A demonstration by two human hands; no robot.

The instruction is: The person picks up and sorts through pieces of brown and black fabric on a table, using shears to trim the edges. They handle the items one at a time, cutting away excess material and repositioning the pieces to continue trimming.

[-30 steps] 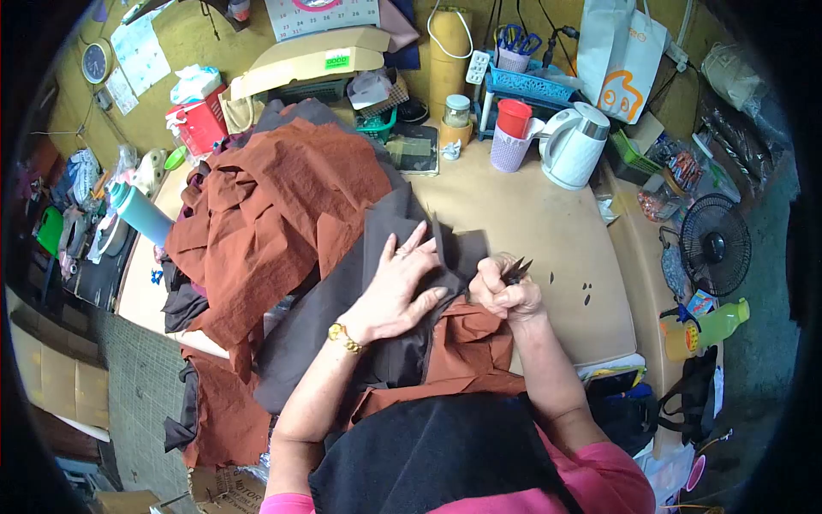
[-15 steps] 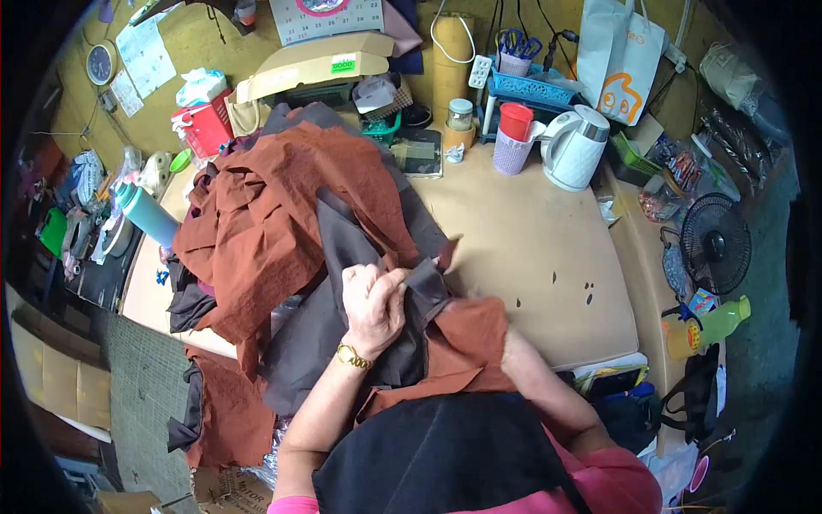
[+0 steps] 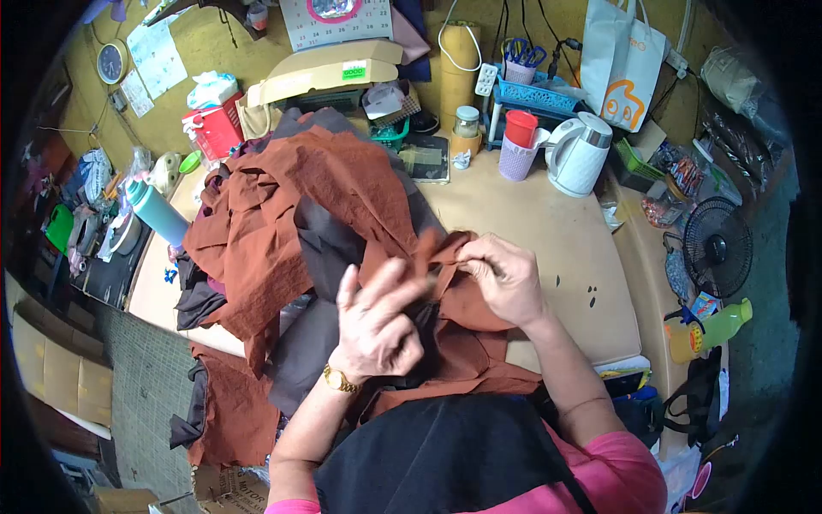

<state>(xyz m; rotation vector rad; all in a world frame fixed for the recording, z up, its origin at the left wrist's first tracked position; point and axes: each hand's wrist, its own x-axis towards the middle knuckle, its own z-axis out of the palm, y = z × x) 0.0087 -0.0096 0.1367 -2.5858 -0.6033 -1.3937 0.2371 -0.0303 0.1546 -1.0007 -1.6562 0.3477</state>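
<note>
White kettle (image 3: 580, 154), red cup (image 3: 521, 128), black fan (image 3: 717, 247) and teal bottle (image 3: 157, 214) nearby.

Rust-brown cloth (image 3: 467, 295) (crinkled, plain), dark, perhaps charcoal fabric (image 3: 321, 236), white kettle (image 3: 575, 154).

I see crinkled rust-brown cloth (image 3: 342, 184), matt, rough-looking weave. Dark grey cloth (image 3: 321, 236) is smoother, also matt. Tabletop (image 3: 531, 214) is smooth beige with a faint sheen. Kettle (image 3: 578, 154) is glossy white plastic. Wristwatch (image 3: 340, 379) is shiny gold-tone metal.

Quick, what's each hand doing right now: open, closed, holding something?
Left hand: open, fingers spread against the rust-brown crinkled cloth.
Right hand: closed, pinching the same cloth's edge.
</note>
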